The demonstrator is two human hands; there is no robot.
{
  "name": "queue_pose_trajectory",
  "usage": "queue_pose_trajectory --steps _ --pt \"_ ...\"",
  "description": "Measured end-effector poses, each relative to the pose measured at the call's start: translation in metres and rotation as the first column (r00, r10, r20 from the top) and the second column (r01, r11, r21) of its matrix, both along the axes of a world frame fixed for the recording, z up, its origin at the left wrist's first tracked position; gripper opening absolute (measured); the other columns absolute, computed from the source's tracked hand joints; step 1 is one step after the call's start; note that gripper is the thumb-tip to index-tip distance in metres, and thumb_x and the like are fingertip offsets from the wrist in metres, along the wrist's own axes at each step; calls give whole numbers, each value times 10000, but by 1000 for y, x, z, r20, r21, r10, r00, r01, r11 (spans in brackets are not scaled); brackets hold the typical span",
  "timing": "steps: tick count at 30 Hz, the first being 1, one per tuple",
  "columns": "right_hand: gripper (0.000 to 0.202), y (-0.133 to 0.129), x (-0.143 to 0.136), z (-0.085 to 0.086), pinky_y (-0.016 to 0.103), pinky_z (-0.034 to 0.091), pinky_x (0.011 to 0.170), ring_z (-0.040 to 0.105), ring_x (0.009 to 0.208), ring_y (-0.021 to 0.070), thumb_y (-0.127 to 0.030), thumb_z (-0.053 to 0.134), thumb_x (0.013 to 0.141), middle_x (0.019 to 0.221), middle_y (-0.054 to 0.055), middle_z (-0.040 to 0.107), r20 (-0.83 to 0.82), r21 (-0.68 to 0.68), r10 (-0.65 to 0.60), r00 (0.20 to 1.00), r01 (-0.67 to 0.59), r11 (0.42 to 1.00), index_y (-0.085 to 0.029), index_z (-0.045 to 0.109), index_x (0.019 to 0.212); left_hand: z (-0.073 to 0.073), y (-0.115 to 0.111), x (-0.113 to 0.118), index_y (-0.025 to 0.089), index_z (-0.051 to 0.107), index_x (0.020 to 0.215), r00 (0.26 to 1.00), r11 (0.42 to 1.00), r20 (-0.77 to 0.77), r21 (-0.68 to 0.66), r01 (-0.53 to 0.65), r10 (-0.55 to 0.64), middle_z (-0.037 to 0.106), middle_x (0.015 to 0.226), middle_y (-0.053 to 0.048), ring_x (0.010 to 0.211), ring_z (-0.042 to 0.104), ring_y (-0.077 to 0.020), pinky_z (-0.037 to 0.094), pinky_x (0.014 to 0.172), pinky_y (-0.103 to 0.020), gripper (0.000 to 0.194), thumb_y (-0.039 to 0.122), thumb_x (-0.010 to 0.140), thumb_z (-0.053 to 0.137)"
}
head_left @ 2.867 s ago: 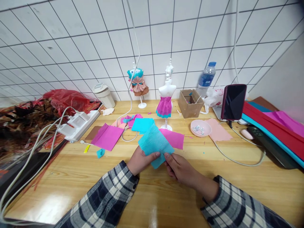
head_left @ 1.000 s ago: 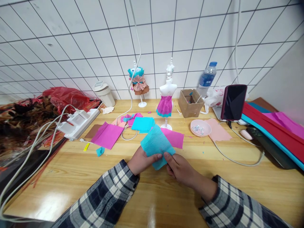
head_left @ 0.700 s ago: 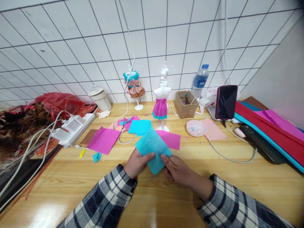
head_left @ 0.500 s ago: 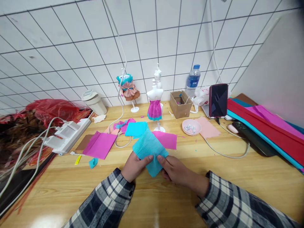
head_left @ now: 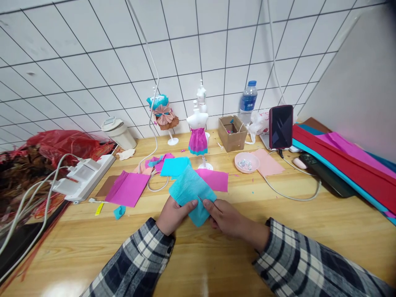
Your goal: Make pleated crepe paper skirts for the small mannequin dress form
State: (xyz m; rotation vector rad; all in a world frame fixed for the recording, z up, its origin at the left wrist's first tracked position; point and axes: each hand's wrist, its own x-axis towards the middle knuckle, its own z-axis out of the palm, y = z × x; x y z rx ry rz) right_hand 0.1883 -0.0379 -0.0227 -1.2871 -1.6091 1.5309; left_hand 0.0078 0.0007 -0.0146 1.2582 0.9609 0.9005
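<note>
Left hand (head_left: 170, 216): sheet (head_left: 188, 186) pinched under thumb, apparently for tension.
Right hand (head_left: 226, 216): sheet's right side pinched, likely for control.
Beads (head_left: 245, 165): gathered in dish (head_left: 256, 164), presumably against rolling.

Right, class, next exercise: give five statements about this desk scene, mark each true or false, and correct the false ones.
1. The left hand and right hand both hold one turquoise sheet. True.

2. The pink dish is turned upside down. False: it sits open side up, with small shiny beads in it.

3. The front white mannequin wears a magenta skirt. True.

4. The cardboard box is closed. False: it is open at the top.

5. The bottle has a red cap. False: its cap is blue.
</note>
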Motion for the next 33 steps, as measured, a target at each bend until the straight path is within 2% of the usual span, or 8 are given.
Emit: queue_pose_trajectory --steps 7,12,16,24,28,33 --pt "703 -2 1 -1 204 300 358 386 346 69 -792 209 851 428 -46 428 -20 -90 16 1000 -17 996 -193 444 566 2 -2 -1 147 621 1072 999 999 4 -3 33 -33 725 1095 -121 981 678 -286 532 885 -421 448 358 711 782" --pt "712 -2 1 0 197 301 358 381 331 61 -767 196 874 412 -48 414 5 -90 22 1000 -22 996 -191 438 532 1 -3 0 142 636 1060 997 997 -39 29 73 -72 734 1048 -109 975 673 -276 516 915 -422 451 380 705 783" --pt "712 -1 1 1 202 293 362 376 329 62 -743 192 895 409 -44 411 11 -82 27 1000 -26 996 -192 434 515 0 -3 0 152 625 1093 996 997 -68 42 62 -59 723 1094 -105 996 666 -276 504 940 -436 490 387 696 788" --pt "644 -2 -1 -2 213 331 433 410 408 87 -659 222 949 436 -34 419 0 -22 -3 1000 3 1000 -198 428 549 -1 -3 0 153 638 1096 995 996 -77 53 67 -63 723 1105 -107 1031 659 -287 494 963 -453 490 396 697 786" --pt "674 -1 0 -4 223 321 428 406 411 95 -741 198 897 435 -33 411 -12 0 -4 1000 4 1000 -206 418 552 2 -3 2 164 642 1119 997 997 10 34 72 -73 715 1133 -104 1056 652 -286 484 975 -441 479 370 711 785" --pt "707 -1 0 -2 235 329 443 420 434 103 -809 176 837 459 -25 430 -17 24 4 1000 -4 1000 -205 433 574 2 -2 4 156 644 1122 983 1000 179 -18 -26 29 693 1180 -120 1085 640 -305 469 989 -456 447 381 749 748"
